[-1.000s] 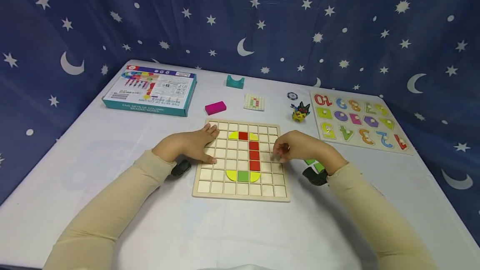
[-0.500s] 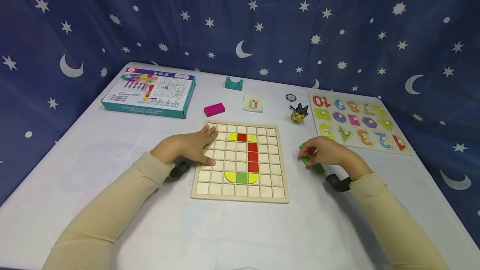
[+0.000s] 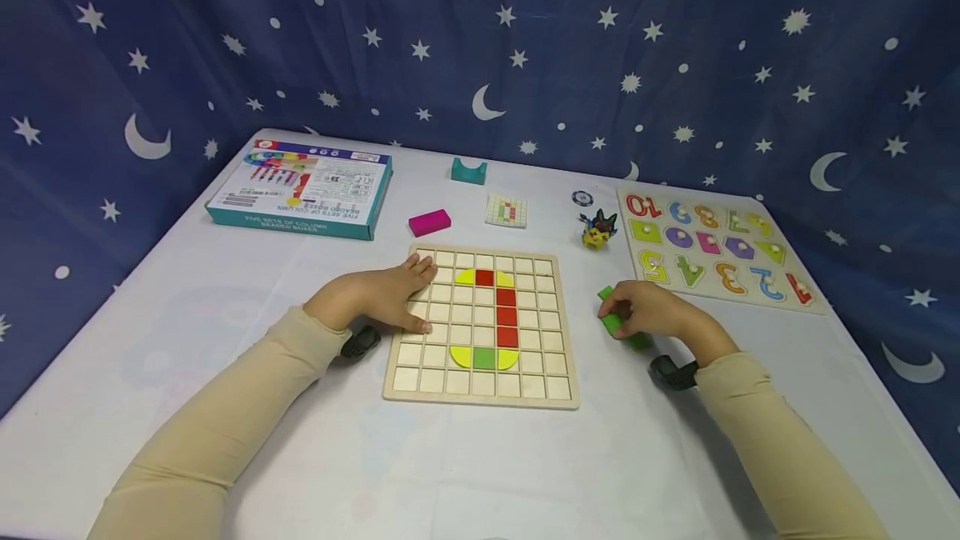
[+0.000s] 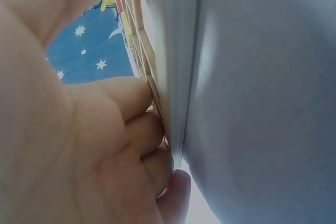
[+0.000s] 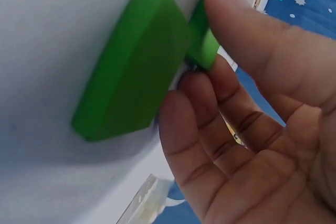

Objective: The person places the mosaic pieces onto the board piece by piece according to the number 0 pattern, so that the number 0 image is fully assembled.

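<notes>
A wooden grid board lies on the table, with red, yellow and green tiles set in some of its squares. My left hand rests on the board's left edge, fingers spread; its fingers also touch the board in the left wrist view. Right of the board, my right hand pinches a green tile between thumb and fingers, close to the tabletop. Another green tile lies beside the fingertips in the right wrist view. Part of a green piece shows beyond the hand.
Behind the board are a magenta block, a small pattern card, a teal block, a poker chip and a toy figure. A flat box stands back left; a number puzzle lies right.
My right hand has moved right, from the board's right edge to the green tiles, and now pinches one. The left hand has stayed on the board.
</notes>
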{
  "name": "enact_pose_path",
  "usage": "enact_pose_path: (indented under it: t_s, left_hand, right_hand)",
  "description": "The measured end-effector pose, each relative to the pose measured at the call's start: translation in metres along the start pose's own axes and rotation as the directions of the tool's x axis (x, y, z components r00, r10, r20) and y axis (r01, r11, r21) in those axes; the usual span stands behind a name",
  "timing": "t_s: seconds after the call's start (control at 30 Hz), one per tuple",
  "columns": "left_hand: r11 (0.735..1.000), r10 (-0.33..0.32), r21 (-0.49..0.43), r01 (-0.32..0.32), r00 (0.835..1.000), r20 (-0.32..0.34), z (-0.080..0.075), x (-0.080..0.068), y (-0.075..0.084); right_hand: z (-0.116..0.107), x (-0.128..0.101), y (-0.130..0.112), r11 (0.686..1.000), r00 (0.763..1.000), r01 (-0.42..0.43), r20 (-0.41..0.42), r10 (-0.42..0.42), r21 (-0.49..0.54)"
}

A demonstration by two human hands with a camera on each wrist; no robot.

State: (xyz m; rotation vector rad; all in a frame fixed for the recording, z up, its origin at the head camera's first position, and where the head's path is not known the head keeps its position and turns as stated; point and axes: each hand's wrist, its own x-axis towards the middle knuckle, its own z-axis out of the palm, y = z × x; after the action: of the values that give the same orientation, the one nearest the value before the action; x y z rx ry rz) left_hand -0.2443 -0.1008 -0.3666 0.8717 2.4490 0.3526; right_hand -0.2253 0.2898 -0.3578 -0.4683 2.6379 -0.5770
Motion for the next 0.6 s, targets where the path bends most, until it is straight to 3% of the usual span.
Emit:
enact_pose_path:
  t_s: [0.37, 0.6]
  left_hand:
    - [1.0, 0.005, 0.002, -0.005, 1.0, -0.001, 0.001, -0.001, 0.0]
    - [1.0, 0.002, 0.0, -0.002, 1.0, -0.002, 0.0, 0.0, 0.0]
  right_hand:
    - [0.001, 0.008, -0.011, 1.0, 1.0, 0.028, 0.01, -0.028, -0.015]
    - [-0.01, 0.015, -0.026, 0.997, 0.997, 0.074, 0.016, -0.074, -0.009]
